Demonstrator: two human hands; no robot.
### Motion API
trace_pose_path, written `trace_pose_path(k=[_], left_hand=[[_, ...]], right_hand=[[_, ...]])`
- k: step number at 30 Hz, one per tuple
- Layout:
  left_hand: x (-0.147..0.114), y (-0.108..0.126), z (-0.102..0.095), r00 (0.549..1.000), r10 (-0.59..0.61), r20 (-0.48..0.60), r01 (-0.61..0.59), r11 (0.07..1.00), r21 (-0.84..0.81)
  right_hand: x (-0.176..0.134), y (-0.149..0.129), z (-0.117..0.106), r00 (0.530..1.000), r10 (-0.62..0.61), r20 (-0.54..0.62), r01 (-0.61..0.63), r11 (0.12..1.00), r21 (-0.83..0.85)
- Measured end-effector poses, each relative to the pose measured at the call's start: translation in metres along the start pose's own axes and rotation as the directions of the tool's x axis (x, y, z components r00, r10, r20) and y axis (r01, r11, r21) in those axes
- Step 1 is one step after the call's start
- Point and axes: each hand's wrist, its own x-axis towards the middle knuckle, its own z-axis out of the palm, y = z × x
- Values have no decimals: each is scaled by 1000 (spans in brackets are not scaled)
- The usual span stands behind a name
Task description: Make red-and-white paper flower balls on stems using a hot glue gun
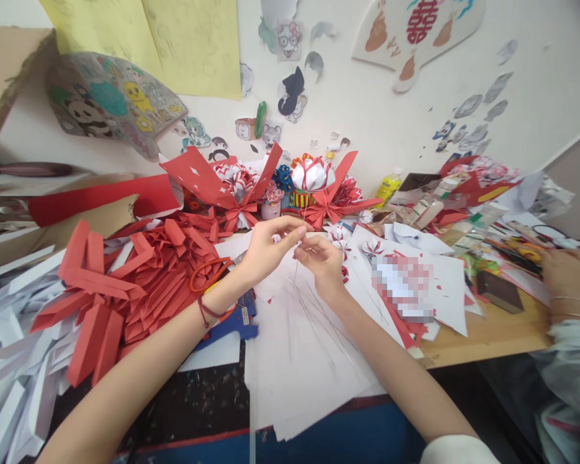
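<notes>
A white paper flower (312,175) with red edging stands on a thin wire stem above my hands. My left hand (273,248) pinches the stem between thumb and fingers. Just below and to the right, my right hand (325,263) also has its fingertips closed on the wire, whose lower end hangs under the hands. Several loose thin wires (314,316) lie on the white paper sheets (280,380) beneath. Beyond my right hand are small red-and-white paper flowers (371,248).
Folded red paper strips (164,290) and white ones (24,361) are heaped at left. A blue tool (244,316) and orange handles (205,267) lie beside my left forearm. Bouquets (236,180) line the wall. Another person's hand (568,274) rests at the far right.
</notes>
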Motion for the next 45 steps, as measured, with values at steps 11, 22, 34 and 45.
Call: trace_pose_path(k=[11, 22, 34, 45], left_hand=[[14, 17, -29, 967, 222, 125, -251, 753, 608], [18, 47, -56, 765, 425, 484, -460, -166, 872], [3, 102, -63, 759, 427, 492, -510, -81, 856], [-11, 116, -52, 772, 414, 483, -558, 75, 827]], right_hand=[[17, -10, -13, 981, -138, -137, 140, 990, 4], [13, -8, -9, 968, -217, -129, 203, 973, -112], [1, -9, 3, 994, -107, 36, 102, 987, 126], [-2, -8, 4, 987, -99, 127, 80, 986, 144]])
